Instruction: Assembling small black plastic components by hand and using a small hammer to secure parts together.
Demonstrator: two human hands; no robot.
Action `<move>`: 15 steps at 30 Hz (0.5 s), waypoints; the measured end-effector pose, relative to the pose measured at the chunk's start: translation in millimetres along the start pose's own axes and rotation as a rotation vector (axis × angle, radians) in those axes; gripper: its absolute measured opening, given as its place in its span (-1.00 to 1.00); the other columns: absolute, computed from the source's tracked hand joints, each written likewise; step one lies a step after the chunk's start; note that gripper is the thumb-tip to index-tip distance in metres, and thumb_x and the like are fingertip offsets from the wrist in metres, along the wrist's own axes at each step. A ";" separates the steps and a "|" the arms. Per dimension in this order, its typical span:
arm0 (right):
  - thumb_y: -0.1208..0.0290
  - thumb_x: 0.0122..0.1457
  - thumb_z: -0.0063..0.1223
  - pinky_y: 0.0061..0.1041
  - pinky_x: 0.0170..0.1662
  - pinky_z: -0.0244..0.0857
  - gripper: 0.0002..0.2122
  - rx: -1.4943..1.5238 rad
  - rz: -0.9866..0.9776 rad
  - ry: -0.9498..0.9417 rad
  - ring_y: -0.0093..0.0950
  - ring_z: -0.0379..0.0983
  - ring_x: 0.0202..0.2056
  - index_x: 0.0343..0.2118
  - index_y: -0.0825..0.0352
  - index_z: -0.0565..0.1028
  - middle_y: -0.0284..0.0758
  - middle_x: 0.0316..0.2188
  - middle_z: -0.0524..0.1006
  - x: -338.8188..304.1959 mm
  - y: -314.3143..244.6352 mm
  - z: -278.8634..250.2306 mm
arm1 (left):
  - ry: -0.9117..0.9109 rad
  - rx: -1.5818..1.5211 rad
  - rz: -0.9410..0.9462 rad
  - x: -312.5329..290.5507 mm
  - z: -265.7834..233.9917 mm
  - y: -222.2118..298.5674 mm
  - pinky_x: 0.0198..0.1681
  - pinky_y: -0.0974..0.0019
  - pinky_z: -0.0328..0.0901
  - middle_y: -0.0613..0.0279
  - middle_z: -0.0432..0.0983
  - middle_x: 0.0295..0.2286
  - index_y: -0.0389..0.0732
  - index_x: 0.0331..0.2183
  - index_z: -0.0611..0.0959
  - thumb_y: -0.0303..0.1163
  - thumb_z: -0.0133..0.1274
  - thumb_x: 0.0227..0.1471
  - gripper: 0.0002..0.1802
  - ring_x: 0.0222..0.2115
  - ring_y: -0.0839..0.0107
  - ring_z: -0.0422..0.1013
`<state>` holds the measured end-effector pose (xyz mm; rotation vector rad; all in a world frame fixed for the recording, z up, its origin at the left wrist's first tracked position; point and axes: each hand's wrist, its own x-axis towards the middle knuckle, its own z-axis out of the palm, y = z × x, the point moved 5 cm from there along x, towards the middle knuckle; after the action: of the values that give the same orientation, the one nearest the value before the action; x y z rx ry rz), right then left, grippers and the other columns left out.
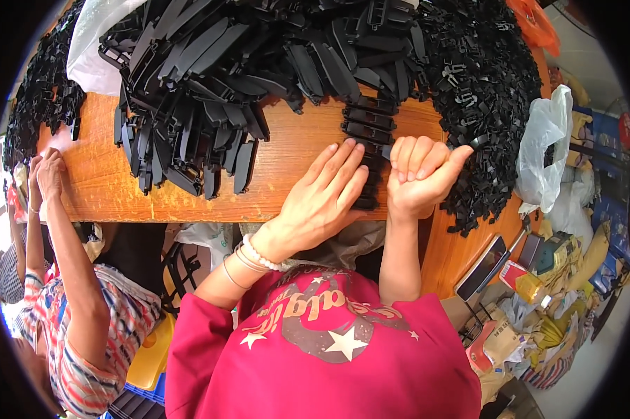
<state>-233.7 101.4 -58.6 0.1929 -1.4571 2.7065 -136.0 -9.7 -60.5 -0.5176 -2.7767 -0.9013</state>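
Note:
A column of black plastic parts (368,126) lies side by side on the wooden table in front of me. My left hand (318,192) rests flat against the left side of this column, fingers stretched out, with beaded bracelets on its wrist. On the column's right side my right hand (425,171) is closed, its fingers curled in and its thumb pointing out to the right. What it holds, if anything, is hidden by the fingers. Part of the column's near end is covered by my left hand. A heap of small black plastic clips (479,105) lies just beyond my right hand.
Long black plastic pieces (203,105) form a big pile at the far middle. Plastic bags (545,146) hang at the table's right edge, with a phone (482,269) below. On the left, a co-worker's hands (48,174) are at the wooden table (95,174).

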 end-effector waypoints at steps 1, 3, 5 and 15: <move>-0.01 0.39 -0.58 -0.58 -0.71 -0.17 -0.43 -0.020 -0.005 0.015 -0.60 -0.18 -0.86 -0.80 0.11 0.00 -0.49 -0.89 -0.01 -2.1 -1.1 -0.7 | 0.020 -0.007 0.019 -1.6 1.2 -0.6 0.25 0.03 0.03 -0.22 0.23 0.10 -0.40 -0.06 0.41 -0.17 0.31 -0.29 -0.23 0.18 -0.04 0.14; -0.01 0.39 -0.58 -0.59 -0.71 -0.17 -0.43 -0.051 -0.006 0.008 -0.60 -0.18 -0.87 -0.80 0.11 0.00 -0.50 -0.89 -0.01 -1.6 -0.1 0.6 | 0.020 -0.025 0.021 -2.0 2.8 -3.9 0.23 0.02 0.07 -0.20 0.23 0.11 -0.40 -0.07 0.41 -0.18 0.32 -0.29 -0.23 0.17 -0.05 0.15; 0.00 0.39 -0.56 -0.59 -0.74 -0.18 -0.43 -0.103 -0.037 0.001 -0.61 -0.18 -0.87 -0.81 0.12 -0.01 -0.49 -0.90 0.00 -3.3 -1.1 5.3 | 0.021 -0.043 0.023 -1.9 2.6 -6.1 0.21 0.01 0.10 -0.19 0.22 0.11 -0.39 -0.07 0.40 -0.18 0.33 -0.29 -0.23 0.17 -0.06 0.16; 0.00 0.39 -0.56 -0.59 -0.71 -0.18 -0.42 0.025 -0.020 0.005 -0.62 -0.18 -0.85 -0.82 0.11 0.04 -0.51 -0.89 0.01 2.5 -2.3 3.4 | -0.008 -0.005 0.046 -2.6 5.1 -7.9 0.26 -0.04 -0.04 -0.19 0.17 0.14 -0.35 -0.05 0.40 -0.10 0.28 -0.24 -0.23 0.20 -0.05 0.09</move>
<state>-235.7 99.8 -54.4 0.1997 -1.4136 2.7084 -136.9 -13.4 -69.4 -0.5843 -2.7584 -0.8979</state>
